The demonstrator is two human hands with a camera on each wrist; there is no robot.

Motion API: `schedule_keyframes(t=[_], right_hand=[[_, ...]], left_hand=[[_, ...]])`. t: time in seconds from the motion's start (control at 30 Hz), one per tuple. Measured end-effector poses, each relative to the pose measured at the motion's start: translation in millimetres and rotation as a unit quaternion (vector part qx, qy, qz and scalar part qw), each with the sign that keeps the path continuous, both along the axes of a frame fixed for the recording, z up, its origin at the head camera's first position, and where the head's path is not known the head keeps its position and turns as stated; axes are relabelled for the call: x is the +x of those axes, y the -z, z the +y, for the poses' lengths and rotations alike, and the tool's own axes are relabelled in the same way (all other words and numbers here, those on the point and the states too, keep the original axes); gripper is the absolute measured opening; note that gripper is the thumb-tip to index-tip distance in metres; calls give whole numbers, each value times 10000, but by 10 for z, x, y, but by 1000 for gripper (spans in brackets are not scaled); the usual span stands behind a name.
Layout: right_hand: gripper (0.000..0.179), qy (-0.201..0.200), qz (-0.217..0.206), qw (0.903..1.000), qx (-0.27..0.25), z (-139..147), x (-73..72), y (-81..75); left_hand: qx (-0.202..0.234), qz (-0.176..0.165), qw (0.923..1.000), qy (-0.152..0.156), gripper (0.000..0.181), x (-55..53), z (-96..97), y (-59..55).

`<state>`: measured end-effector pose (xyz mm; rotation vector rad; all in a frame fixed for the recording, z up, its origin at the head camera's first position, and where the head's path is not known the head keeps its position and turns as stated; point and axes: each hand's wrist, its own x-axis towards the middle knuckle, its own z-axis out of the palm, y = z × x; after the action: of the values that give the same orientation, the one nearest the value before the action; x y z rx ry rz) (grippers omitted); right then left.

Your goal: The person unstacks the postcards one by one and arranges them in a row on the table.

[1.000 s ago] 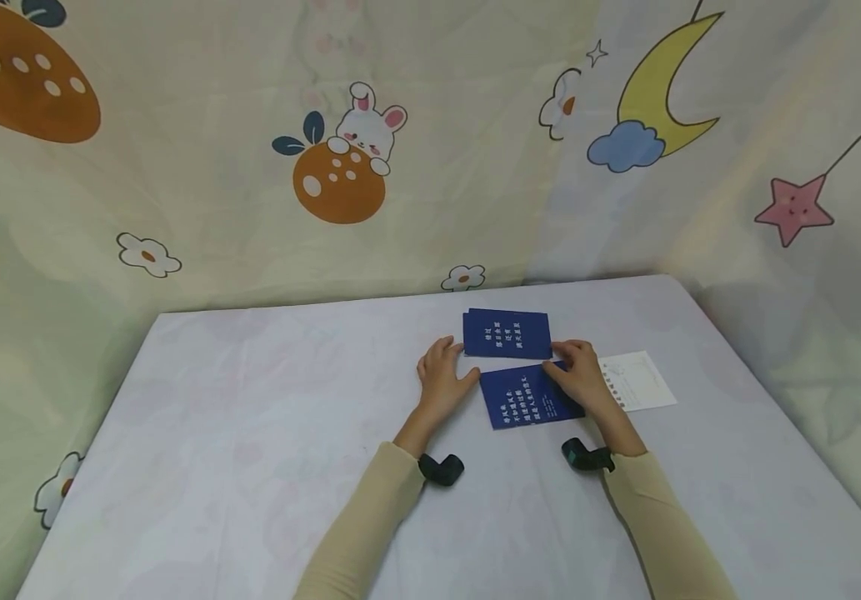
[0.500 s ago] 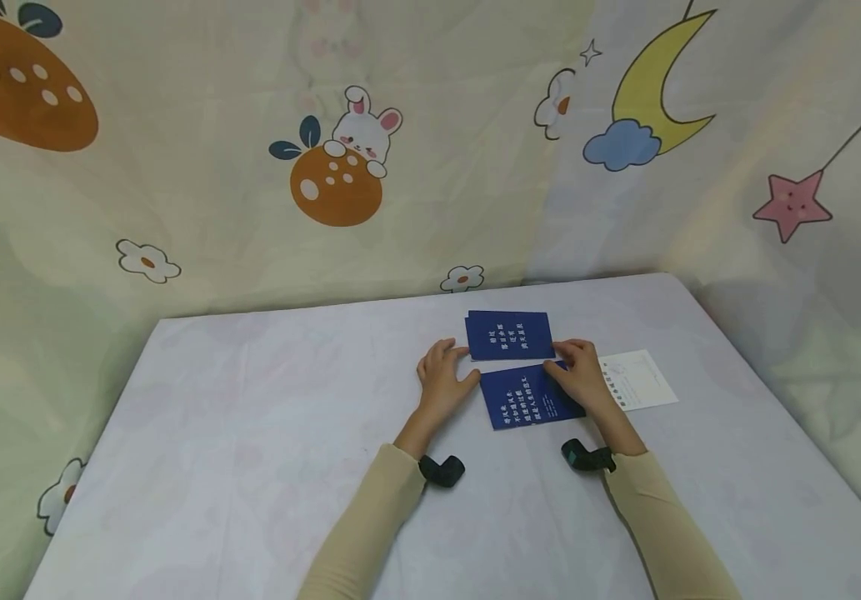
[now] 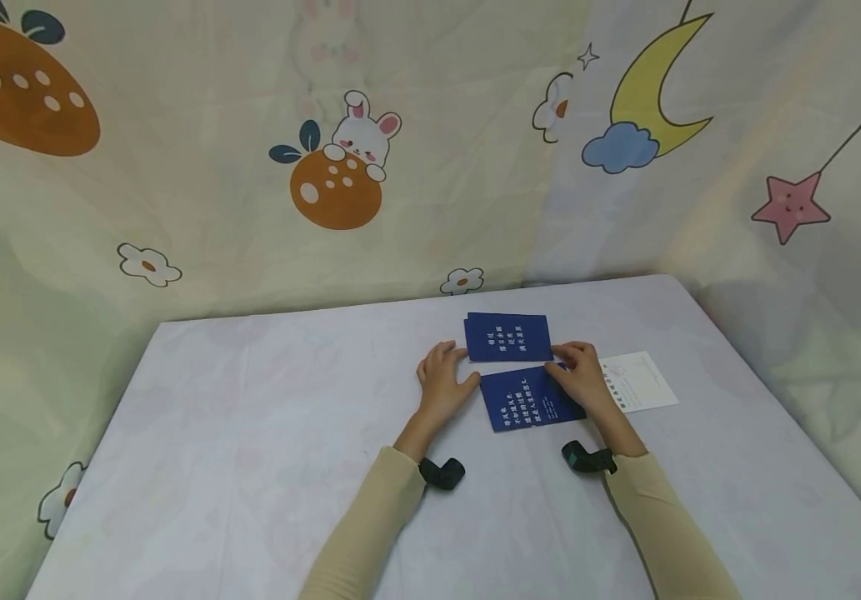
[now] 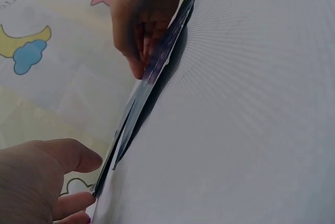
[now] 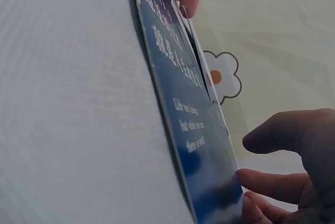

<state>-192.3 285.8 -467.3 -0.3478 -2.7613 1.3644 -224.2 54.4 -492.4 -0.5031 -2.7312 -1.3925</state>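
Note:
Two groups of dark blue cards with white writing lie on the table. The far cards point(image 3: 508, 337) are a small stack, their left edges slightly offset; the near card point(image 3: 531, 402) lies closer, turned a little. At the left ends is my left hand point(image 3: 441, 383), fingertips at the far stack's left edge and thumb beside the near card's corner. My right hand point(image 3: 583, 379) touches the far stack's right edge with its fingers, its thumb over the near card's upper right. In the right wrist view that thumb point(image 5: 272, 132) stands apart from the cards.
A white printed card point(image 3: 640, 382) lies right of the right hand, partly hidden by it. Dark wrist cameras sit on both wrists. The white-covered table point(image 3: 250, 450) ends at a patterned cloth wall point(image 3: 212, 150) behind the cards.

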Motion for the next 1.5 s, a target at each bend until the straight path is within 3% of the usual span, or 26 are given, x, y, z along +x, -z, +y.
schedule_keyframes(t=[0.2, 0.63, 1.07, 1.33, 1.5], right_hand=[[42, 70, 12, 9999, -77, -4, 12, -22], [38, 227, 431, 9988, -97, -16, 6, -2], [33, 376, 542, 9972, -353, -48, 15, -25], [45, 55, 263, 9994, 225, -55, 12, 5], [42, 31, 328, 9992, 208, -46, 9, -6]], left_hand=[[-14, 28, 10000, -40, 48, -4, 8, 9], [387, 6, 9990, -213, 38, -24, 10, 18], [140, 110, 9997, -138, 46, -24, 17, 7], [122, 46, 9998, -119, 42, 1, 8, -21], [59, 63, 9999, -124, 43, -1, 5, -18]])
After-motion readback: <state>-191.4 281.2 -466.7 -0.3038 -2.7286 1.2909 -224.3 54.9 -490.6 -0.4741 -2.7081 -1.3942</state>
